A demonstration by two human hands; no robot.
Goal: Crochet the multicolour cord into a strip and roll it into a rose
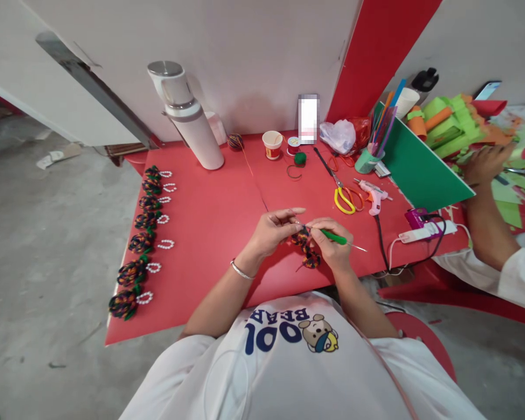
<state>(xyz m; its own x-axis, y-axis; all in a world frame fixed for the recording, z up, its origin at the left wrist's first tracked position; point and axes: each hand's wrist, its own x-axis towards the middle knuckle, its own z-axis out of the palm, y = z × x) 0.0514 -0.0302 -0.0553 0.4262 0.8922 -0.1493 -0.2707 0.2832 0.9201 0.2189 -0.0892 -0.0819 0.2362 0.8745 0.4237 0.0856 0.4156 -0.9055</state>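
Note:
My right hand (332,245) is closed around a green-handled crochet hook (333,236), its metal end sticking out to the right. Pinched in my left hand (276,232) is a dark multicoloured crochet piece (311,258), which hangs between the two hands above the table. The hook's working tip meets the piece near my left fingertips. A strand of yarn (254,175) runs from my left hand back to a dark yarn ball (235,142) by the wall. Several finished-looking crochet pieces with green parts and white bead loops (140,242) lie in a row along the left edge.
On the red table (201,233) stand a white thermos (199,131), a paper cup (272,146) and a pen holder (369,160). Yellow-handled scissors (344,200), a pink glue gun (375,197) and a power strip (426,232) lie to the right. A co-worker's arm (485,216) is beyond the green board (420,157).

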